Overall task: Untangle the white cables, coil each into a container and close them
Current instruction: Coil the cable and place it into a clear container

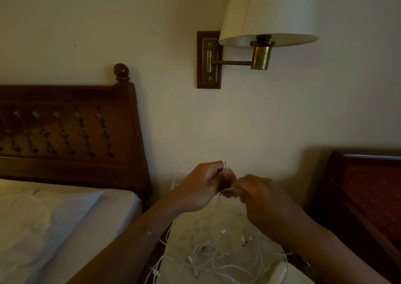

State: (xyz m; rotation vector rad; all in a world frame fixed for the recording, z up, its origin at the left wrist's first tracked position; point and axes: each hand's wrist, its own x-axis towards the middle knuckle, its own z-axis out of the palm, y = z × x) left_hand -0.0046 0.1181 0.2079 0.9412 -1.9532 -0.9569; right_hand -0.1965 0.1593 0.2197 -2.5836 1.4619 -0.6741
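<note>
A bedroom — carved wooden headboard [65, 129], bed [54, 218], wall lamp [267, 23].

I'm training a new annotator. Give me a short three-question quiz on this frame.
1. True or false: the left hand and right hand both pinch strands of the white cables.
2. The cables' loose tangle lies: A) in a closed container; B) on the pale surface below the hands; C) on the floor.
3. Fill in: the wall lamp is mounted ___ the hands.
Key: 1 true; 2 B; 3 above.
</note>
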